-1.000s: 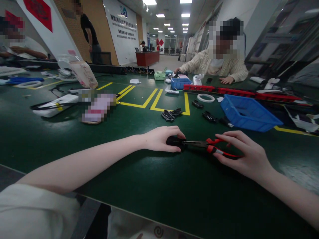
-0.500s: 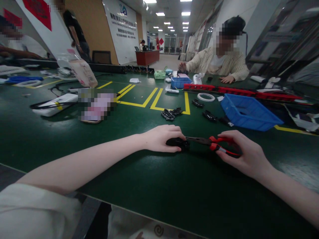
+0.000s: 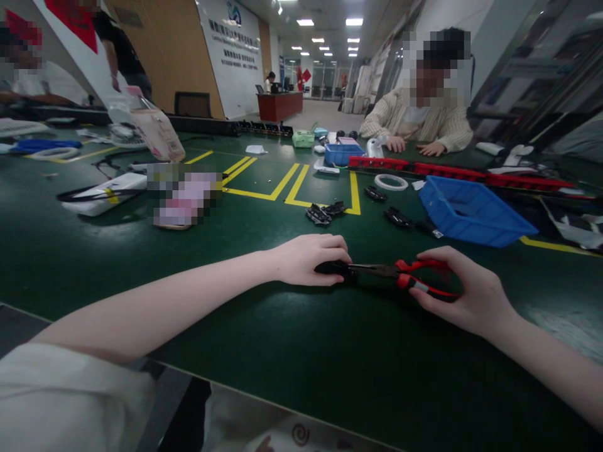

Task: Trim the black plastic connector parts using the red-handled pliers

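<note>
My left hand [image 3: 313, 258] is closed around a small black plastic part [image 3: 332, 269], low over the green table; the fingers hide much of it. My right hand [image 3: 471, 289] grips long-nose pliers [image 3: 400, 271] by their red and black handles. The dark jaws point left, and their tips meet the right end of the black part. Whether the tips pinch it, I cannot tell. Just beyond my left hand lie several similar black parts, among them a pair of overlapping ones [image 3: 320, 214] and a single piece [image 3: 398, 218].
A blue bin [image 3: 485, 216] stands tilted at the right, beside a white ring [image 3: 391, 182]. On the left are a phone [image 3: 188, 201], a white device with a black strap [image 3: 106, 194] and a bottle [image 3: 157, 132]. Across the table sits a person [image 3: 419, 119] behind red strips [image 3: 438, 172].
The plier handles have spread slightly, with the right hand shifting a little to the right. My left hand stays on the black part. Across the table, the person's raised hand has come down.
</note>
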Demonstrator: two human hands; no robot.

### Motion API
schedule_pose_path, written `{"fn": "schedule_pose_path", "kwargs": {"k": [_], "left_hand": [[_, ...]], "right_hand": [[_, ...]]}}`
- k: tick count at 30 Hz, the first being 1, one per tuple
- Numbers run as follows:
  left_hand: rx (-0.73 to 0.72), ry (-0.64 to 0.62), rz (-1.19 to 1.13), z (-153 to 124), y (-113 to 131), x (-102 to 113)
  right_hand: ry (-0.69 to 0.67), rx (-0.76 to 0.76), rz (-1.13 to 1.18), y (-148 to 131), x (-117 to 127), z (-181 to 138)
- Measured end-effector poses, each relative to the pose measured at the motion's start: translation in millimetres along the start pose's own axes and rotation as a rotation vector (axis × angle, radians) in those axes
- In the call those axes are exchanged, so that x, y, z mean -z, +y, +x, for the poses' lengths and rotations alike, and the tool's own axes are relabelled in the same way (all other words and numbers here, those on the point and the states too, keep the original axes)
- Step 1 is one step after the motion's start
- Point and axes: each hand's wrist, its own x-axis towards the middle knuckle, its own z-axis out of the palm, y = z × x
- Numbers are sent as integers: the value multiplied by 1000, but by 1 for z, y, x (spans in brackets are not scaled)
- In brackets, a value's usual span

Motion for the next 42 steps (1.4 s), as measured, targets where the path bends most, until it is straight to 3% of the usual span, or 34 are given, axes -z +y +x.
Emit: {"fn": "schedule_pose_path", "kwargs": {"k": [7, 18, 33, 42], "left_hand": [[-7, 4, -2, 0, 0, 0], [6, -14, -8, 0, 1, 1], [36, -16, -58, 1, 1, 2], [-19, -21, -27, -1, -2, -1]], "right_hand": [[-37, 50, -19, 1, -2, -1], [26, 84, -1, 1, 1, 0], [-61, 27, -21, -1, 1, 0], [-122, -6, -70, 3, -2, -1]]}}
